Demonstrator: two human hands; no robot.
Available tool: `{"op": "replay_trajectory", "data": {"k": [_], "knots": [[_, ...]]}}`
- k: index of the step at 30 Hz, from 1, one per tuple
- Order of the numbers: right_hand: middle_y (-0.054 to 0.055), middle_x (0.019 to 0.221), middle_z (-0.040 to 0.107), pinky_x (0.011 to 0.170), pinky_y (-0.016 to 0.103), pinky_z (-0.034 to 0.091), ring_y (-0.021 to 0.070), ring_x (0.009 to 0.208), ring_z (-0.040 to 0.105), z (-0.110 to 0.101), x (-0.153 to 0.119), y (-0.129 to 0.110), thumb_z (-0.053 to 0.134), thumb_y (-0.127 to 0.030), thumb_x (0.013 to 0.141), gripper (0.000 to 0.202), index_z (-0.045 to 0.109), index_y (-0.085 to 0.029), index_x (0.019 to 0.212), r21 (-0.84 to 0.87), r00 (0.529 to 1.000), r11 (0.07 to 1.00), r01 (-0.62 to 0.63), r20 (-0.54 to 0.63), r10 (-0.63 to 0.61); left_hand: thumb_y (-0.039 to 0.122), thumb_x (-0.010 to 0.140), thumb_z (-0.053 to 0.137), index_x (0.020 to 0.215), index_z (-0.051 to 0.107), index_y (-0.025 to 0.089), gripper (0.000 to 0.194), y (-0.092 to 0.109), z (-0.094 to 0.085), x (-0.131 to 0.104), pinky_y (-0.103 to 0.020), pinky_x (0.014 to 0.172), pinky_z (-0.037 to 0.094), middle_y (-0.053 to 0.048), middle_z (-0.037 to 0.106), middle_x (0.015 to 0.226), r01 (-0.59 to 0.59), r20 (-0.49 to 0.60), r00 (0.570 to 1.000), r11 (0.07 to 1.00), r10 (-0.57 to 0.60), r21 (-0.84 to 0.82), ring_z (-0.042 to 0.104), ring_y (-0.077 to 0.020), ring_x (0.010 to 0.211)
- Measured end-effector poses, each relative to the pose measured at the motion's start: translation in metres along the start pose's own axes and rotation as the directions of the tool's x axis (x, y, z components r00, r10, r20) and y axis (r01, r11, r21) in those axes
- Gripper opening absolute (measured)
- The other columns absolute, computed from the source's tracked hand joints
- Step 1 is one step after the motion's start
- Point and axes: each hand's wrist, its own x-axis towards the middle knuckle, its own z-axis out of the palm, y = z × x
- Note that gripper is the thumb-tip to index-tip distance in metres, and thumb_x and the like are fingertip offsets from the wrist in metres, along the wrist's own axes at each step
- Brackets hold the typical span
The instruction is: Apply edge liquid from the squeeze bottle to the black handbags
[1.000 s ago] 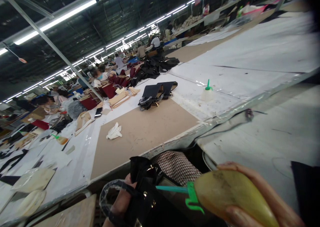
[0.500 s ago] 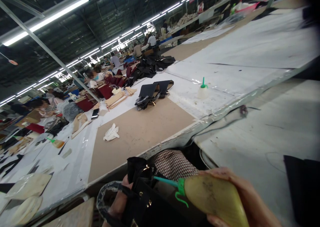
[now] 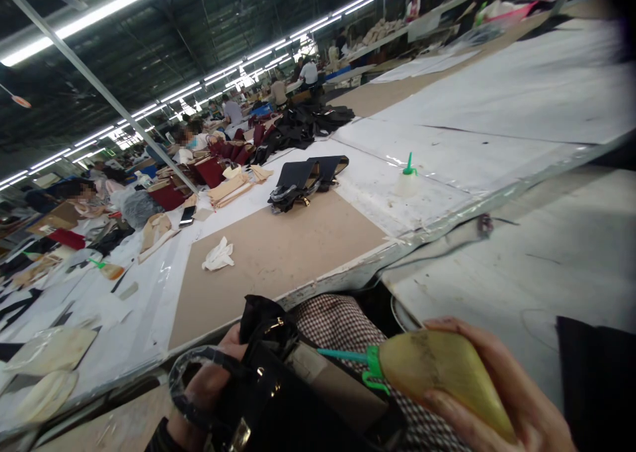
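In the head view my left hand point(image 3: 211, 376) grips a black handbag point(image 3: 293, 392) by its side, near a plastic-wrapped handle point(image 3: 186, 372). The bag has gold-coloured fittings, and its opening shows a beige inner panel point(image 3: 332, 379). My right hand point(image 3: 501, 386) is wrapped round a yellowish squeeze bottle point(image 3: 442, 372) with a green cap and a thin blue-green nozzle. The nozzle tip points left, over the bag's opening; whether it touches the lining I cannot tell. A checked cloth point(image 3: 332, 319) lies over my lap behind the bag.
On the worktable, two black bags point(image 3: 308, 180) lie at the edge of a brown board point(image 3: 268, 260) beside a crumpled white cloth point(image 3: 218, 254). A second squeeze bottle point(image 3: 407, 180) stands further right. A phone point(image 3: 187, 216) and beige pieces point(image 3: 233, 190) lie to the left. Several people sit beyond.
The bag has shifted left and turned, so more of its opening and beige inside shows. My right hand and the bottle have moved slightly right, with the nozzle now more level.
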Motion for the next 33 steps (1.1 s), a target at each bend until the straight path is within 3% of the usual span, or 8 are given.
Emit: {"op": "replay_trajectory", "data": {"k": [4, 6, 9, 13, 18, 24, 33], "knots": [[0.004, 0.11, 0.076, 0.068, 0.028, 0.067, 0.031, 0.09, 0.078, -0.015, 0.017, 0.014, 0.074, -0.058, 0.083, 0.051, 0.064, -0.035, 0.126, -0.015, 0.986, 0.991, -0.136, 0.096, 0.137, 0.029, 0.066, 0.091, 0.097, 0.08, 0.015, 0.035, 0.015, 0.009, 0.022, -0.03, 0.065, 0.054, -0.003, 0.075, 0.069, 0.03, 0.199, 0.978, 0.984, -0.065, 0.177, 0.072, -0.0246, 0.07], [0.005, 0.11, 0.076, 0.07, 0.03, 0.066, 0.0315, 0.092, 0.077, -0.018, 0.024, 0.019, 0.073, -0.059, 0.084, 0.051, 0.064, -0.032, 0.127, -0.034, 0.967, 0.98, -0.195, 0.158, 0.197, 0.031, 0.066, 0.09, 0.094, 0.08, 0.012, 0.035, 0.009, 0.016, 0.038, -0.033, 0.071, 0.056, -0.004, 0.075, 0.071, 0.029, 0.279, 0.956, 0.972, -0.095, 0.232, 0.074, -0.0276, 0.074], [0.004, 0.106, 0.076, 0.071, 0.03, 0.064, 0.0288, 0.093, 0.074, -0.016, 0.031, 0.028, 0.074, -0.057, 0.085, 0.048, 0.064, -0.03, 0.123, -0.05, 0.948, 0.971, -0.233, 0.211, 0.238, 0.029, 0.072, 0.084, 0.098, 0.081, 0.01, 0.032, -0.009, 0.023, 0.062, -0.034, 0.073, 0.057, -0.005, 0.078, 0.08, 0.011, 0.292, 0.952, 0.966, -0.089, 0.258, 0.075, -0.0297, 0.081], [0.004, 0.104, 0.074, 0.071, 0.029, 0.064, 0.025, 0.087, 0.075, -0.007, 0.035, 0.051, 0.079, -0.048, 0.085, 0.047, 0.061, -0.027, 0.124, -0.054, 0.924, 0.985, -0.164, 0.343, 0.172, 0.022, 0.076, 0.078, 0.11, 0.079, 0.011, 0.036, -0.022, 0.02, 0.085, -0.032, 0.077, 0.058, -0.007, 0.081, 0.094, -0.031, 0.239, 0.97, 0.956, -0.042, 0.29, 0.074, -0.0294, 0.091], [0.007, 0.114, 0.072, 0.076, 0.033, 0.064, 0.0253, 0.092, 0.074, 0.008, 0.039, 0.076, 0.078, -0.048, 0.089, 0.051, 0.056, -0.027, 0.13, -0.134, 0.924, 0.991, 0.032, 0.382, 0.022, 0.021, 0.074, 0.08, 0.116, 0.078, 0.012, 0.043, -0.026, 0.016, 0.099, -0.035, 0.08, 0.059, -0.009, 0.082, 0.1, -0.037, 0.217, 0.975, 0.942, -0.038, 0.334, 0.074, -0.028, 0.085], [0.009, 0.119, 0.07, 0.083, 0.038, 0.064, 0.0269, 0.097, 0.073, 0.023, 0.048, 0.08, 0.076, -0.053, 0.091, 0.055, 0.053, -0.029, 0.134, -0.191, 0.907, 0.962, 0.197, 0.407, -0.105, 0.027, 0.076, 0.082, 0.126, 0.075, 0.013, 0.052, -0.029, 0.02, 0.098, -0.033, 0.071, 0.059, -0.011, 0.082, 0.104, 0.003, 0.18, 0.981, 0.938, -0.069, 0.346, 0.074, -0.0281, 0.079], [0.009, 0.118, 0.071, 0.084, 0.036, 0.064, 0.0269, 0.098, 0.074, 0.024, 0.05, 0.084, 0.074, -0.055, 0.092, 0.056, 0.052, -0.028, 0.135, -0.185, 0.884, 0.944, 0.275, 0.436, -0.172, 0.026, 0.076, 0.08, 0.13, 0.074, 0.016, 0.054, -0.03, 0.015, 0.105, -0.033, 0.081, 0.06, -0.009, 0.082, 0.111, -0.029, 0.256, 0.964, 0.926, -0.074, 0.377, 0.075, -0.0291, 0.093]]}}
